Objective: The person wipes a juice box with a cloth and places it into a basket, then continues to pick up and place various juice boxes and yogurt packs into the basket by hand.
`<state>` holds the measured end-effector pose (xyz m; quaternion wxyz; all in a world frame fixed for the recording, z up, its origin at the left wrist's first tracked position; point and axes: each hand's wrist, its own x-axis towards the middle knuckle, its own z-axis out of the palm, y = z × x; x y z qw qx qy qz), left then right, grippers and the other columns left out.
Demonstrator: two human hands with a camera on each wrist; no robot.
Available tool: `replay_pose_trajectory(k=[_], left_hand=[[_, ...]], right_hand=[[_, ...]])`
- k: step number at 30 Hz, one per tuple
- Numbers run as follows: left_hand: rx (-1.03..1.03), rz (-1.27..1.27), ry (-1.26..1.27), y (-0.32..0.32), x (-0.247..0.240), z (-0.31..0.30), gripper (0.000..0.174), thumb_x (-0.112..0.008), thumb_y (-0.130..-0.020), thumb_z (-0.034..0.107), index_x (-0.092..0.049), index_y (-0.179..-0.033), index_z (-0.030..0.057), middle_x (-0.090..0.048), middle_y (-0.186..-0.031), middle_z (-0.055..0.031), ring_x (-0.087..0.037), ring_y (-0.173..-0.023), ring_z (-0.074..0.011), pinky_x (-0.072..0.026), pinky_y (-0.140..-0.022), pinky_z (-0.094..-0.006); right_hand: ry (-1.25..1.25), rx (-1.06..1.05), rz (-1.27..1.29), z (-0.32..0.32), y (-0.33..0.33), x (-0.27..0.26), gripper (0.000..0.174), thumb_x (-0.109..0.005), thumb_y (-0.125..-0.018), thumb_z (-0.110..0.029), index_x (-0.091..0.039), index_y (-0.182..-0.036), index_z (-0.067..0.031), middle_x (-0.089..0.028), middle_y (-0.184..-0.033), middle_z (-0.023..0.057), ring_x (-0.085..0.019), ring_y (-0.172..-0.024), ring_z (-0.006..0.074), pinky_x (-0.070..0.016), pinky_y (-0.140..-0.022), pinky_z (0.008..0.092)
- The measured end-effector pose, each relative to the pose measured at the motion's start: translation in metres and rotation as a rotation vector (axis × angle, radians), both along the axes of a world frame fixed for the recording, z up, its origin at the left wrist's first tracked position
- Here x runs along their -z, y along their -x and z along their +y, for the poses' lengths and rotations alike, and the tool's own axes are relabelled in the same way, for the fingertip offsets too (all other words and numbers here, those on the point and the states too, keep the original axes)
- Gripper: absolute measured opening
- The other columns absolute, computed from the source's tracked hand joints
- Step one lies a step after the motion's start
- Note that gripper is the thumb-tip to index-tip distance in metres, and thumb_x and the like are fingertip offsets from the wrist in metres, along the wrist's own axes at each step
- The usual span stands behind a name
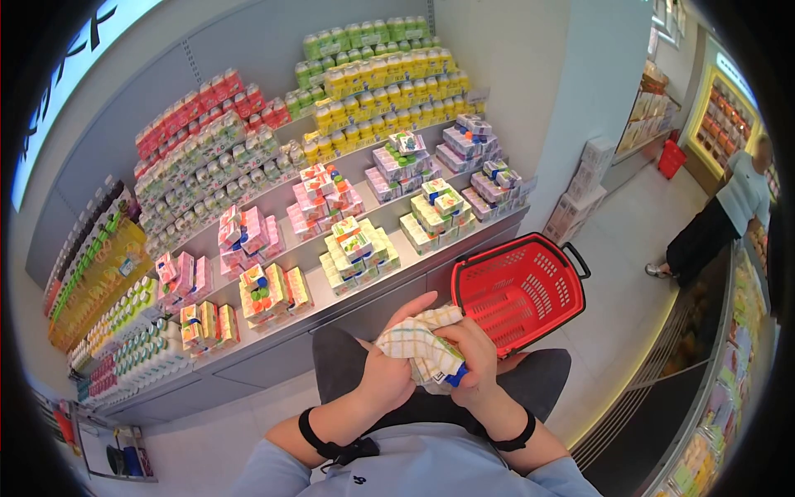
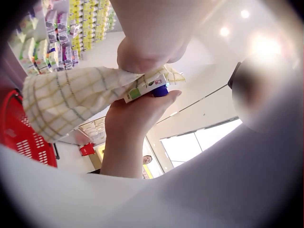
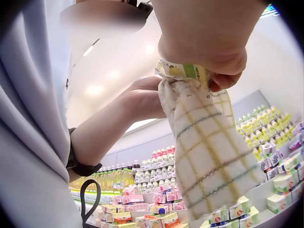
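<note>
In front of the lap, both hands meet at a small drink carton (image 2: 146,88) with a blue cap (image 2: 160,91). A cream cloth with yellow and green checks (image 1: 422,338) is bunched over it, hiding most of the carton. The left hand (image 1: 387,377) grips the gathered cloth against the carton, its index finger pointing outward in the head view. On the other side, the right hand (image 1: 476,352) holds the carton, with fingers curled round it and thumb by the cap. In the right wrist view, the cloth (image 3: 209,147) hangs down from the carton's printed side.
A red shopping basket (image 1: 480,286) stands on the floor ahead, right of the shelf. Stepped shelves carry stacked cartons (image 1: 360,248) and rows of bottles (image 1: 389,70). At right, another person (image 1: 741,199) stands beside a display counter (image 1: 720,373).
</note>
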<state>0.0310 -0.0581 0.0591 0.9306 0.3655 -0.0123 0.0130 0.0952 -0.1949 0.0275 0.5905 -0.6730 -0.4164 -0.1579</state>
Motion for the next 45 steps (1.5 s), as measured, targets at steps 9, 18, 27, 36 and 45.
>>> replay_pose_trajectory(k=[9,18,27,36,45], left_hand=[[0.146,-0.015,-0.379,-0.001,0.013,0.003,0.080,-0.071,-0.092,0.022,-0.023,-0.155,0.0101,-0.045,-0.145,-0.0101,-0.047,-0.132,-0.0194,-0.0407,-0.109,-0.0344],[0.253,0.171,-0.037,-0.001,0.019,0.016,0.065,-0.062,-0.097,0.026,-0.029,-0.151,0.0109,-0.050,-0.139,-0.0084,-0.054,-0.125,-0.0183,-0.0488,-0.102,-0.0342],[0.309,-0.147,-0.357,0.005,0.012,0.019,0.100,-0.078,-0.086,0.024,-0.010,-0.158,0.0113,-0.038,-0.150,-0.0113,-0.043,-0.136,-0.0205,-0.0377,-0.112,-0.0351],[0.496,0.004,-0.637,-0.001,0.006,0.025,0.072,-0.052,-0.100,0.044,-0.016,-0.155,0.0118,-0.038,-0.147,-0.0107,-0.038,-0.138,-0.0213,-0.0362,-0.111,-0.0351],[0.404,-0.244,-0.712,0.000,0.021,0.025,0.082,-0.067,-0.094,0.024,-0.014,-0.155,0.0091,-0.035,-0.148,-0.0139,-0.038,-0.139,-0.0242,-0.0344,-0.113,-0.0366]], right_hand=[[0.062,0.013,-0.091,-0.004,0.001,-0.007,0.088,-0.023,-0.093,-0.077,-0.064,-0.112,-0.0001,-0.064,-0.107,0.0190,-0.064,-0.090,0.0380,-0.0506,-0.077,0.0430],[0.172,0.042,-0.169,0.001,0.000,-0.007,0.087,-0.026,-0.092,-0.076,-0.061,-0.119,-0.0011,-0.059,-0.117,0.0171,-0.055,-0.107,0.0385,-0.0418,-0.092,0.0489],[0.099,-0.158,-0.194,-0.005,-0.006,-0.009,0.096,-0.023,-0.087,-0.083,-0.064,-0.115,-0.0011,-0.063,-0.107,0.0169,-0.060,-0.097,0.0364,-0.0438,-0.084,0.0462],[0.147,-0.043,-0.174,-0.008,0.013,0.001,0.105,-0.038,-0.077,-0.089,-0.054,-0.129,0.0008,-0.062,-0.098,0.0165,-0.060,-0.084,0.0351,-0.0436,-0.074,0.0452],[0.189,-0.103,-0.358,-0.009,0.006,-0.013,0.100,-0.049,-0.077,-0.086,-0.055,-0.129,-0.0007,-0.059,-0.100,0.0127,-0.058,-0.087,0.0290,-0.0446,-0.077,0.0418]])
